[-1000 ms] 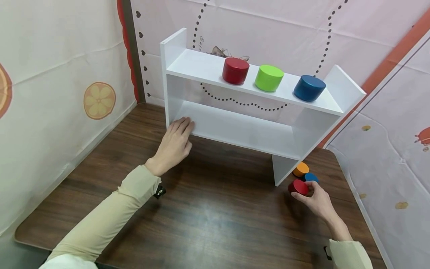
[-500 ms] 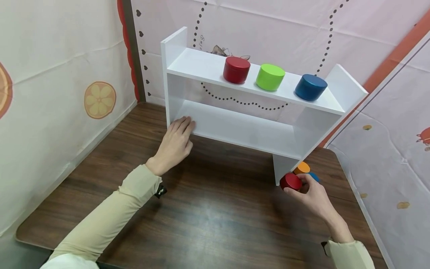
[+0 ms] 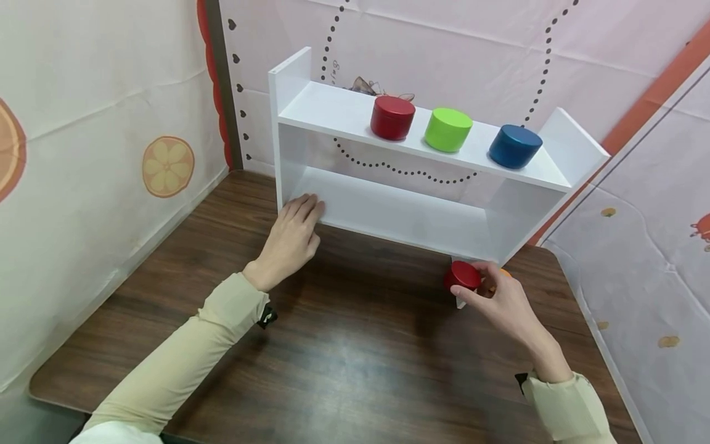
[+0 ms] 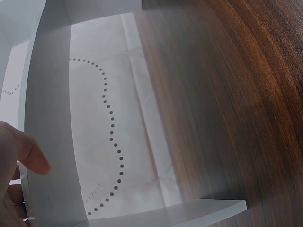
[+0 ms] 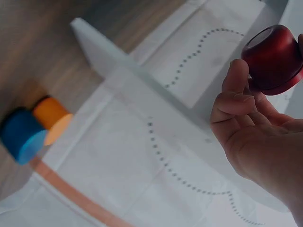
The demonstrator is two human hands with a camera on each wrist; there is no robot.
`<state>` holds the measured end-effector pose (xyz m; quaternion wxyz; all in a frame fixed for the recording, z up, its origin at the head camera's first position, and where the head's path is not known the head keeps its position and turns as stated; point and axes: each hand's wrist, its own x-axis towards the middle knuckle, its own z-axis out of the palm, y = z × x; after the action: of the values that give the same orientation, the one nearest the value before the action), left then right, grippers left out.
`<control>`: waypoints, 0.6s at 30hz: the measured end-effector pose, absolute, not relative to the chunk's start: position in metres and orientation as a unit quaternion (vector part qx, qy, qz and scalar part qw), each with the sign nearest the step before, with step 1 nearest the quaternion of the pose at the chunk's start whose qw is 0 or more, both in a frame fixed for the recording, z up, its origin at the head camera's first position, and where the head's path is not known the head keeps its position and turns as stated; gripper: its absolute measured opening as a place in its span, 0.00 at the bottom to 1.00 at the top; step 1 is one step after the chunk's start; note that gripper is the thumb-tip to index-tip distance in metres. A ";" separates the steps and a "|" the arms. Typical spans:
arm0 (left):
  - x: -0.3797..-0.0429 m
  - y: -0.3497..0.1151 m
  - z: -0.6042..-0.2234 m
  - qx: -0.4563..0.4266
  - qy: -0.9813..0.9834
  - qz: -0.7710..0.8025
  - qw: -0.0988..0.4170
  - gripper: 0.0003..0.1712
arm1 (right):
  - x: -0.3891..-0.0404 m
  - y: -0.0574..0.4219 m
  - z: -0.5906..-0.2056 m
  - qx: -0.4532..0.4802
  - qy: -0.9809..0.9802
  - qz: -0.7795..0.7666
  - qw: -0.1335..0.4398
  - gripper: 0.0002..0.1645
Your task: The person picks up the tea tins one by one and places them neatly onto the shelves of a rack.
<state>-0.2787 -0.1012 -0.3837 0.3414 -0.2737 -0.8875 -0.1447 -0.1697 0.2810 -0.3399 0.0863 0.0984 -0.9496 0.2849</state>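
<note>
A white two-tier shelf (image 3: 388, 213) stands on the dark wooden table (image 3: 344, 364). My left hand (image 3: 291, 237) rests flat against the shelf's lower left front corner, fingers straight; its thumb (image 4: 33, 153) shows beside the white side panel (image 4: 49, 118). My right hand (image 3: 499, 299) pinches a small red tin (image 3: 461, 275) (image 5: 273, 59) lifted off the table, just below the lower board's right end. On the top board stand a red tin (image 3: 392, 117), a green tin (image 3: 447, 129) and a blue tin (image 3: 515, 146).
An orange tin (image 5: 51, 118) and a blue tin (image 5: 21, 135) lie on the table beside the shelf's right leg, mostly hidden behind my right hand in the head view. Patterned cloth walls (image 3: 83, 123) close in the table on the left, back and right.
My right hand has lifted the small red tin from the table by the shelf's right leg and carried it up and to the left. The left hand has stayed put.
</note>
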 end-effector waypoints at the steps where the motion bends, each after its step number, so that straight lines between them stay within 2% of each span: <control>1: -0.278 -0.101 -0.384 -0.273 -0.888 -0.144 0.341 0.27 | -0.171 0.278 -0.337 0.103 -0.950 0.282 0.090 0.31; 18: -0.278 -0.102 -0.385 -0.277 -0.886 -0.137 0.346 0.28 | -0.209 0.234 -0.300 0.146 -0.940 0.290 0.104 0.33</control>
<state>-0.2784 -0.1017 -0.3851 0.3457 -0.2766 -0.8862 -0.1368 -0.2091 0.2343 -0.3000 0.1036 0.1457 -0.9402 0.2901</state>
